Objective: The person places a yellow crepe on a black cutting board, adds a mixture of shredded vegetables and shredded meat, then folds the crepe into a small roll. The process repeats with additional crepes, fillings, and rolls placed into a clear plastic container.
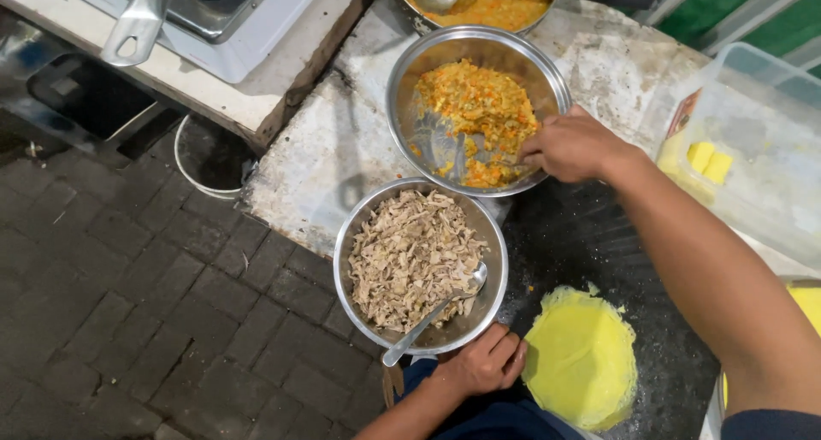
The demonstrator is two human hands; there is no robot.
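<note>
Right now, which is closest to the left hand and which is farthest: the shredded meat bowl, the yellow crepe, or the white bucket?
From the left hand:
1. Shredded meat bowl, touching, just above it.
2. Yellow crepe, to its right.
3. White bucket, far upper left, on the floor.

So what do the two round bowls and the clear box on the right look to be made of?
Both round silvery bowls, shredded-meat one and orange-mix one, look like polished steel: bright mirror-like rims. The clear rectangular box seems translucent plastic, cloudy with soft rounded edges.
</note>
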